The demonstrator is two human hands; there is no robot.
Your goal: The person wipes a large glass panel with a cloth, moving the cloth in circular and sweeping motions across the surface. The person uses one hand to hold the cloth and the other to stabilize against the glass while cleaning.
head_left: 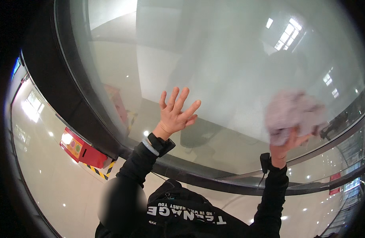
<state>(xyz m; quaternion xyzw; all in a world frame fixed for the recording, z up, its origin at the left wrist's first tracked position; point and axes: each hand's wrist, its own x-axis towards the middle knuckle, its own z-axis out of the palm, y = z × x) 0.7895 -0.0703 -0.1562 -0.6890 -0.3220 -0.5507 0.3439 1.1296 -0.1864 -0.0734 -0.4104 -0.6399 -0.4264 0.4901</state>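
The pale cloth (pixel 294 114) at about three o'clock is smeared by blur and covers nearly all of the right hand (pixel 287 139), so only the heel of the palm and a fingertip or two show. Behind the frosted glass panel (pixel 230 59) everything is hazy, with a dim shape near twelve o'clock unreadable. At seven o'clock a blurred patch (pixel 121 202) hides what lies above the dark sleeve.

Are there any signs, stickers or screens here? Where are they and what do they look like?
Red box: low on the left by the dark frame, with a lit yellow panel bearing round coloured marks.
Hazard tape: on the floor below that box, yellow and black stripes.
Blue lit panel: far left edge, narrow, too small to tell more.
Red sign: far right, small, rectangular.
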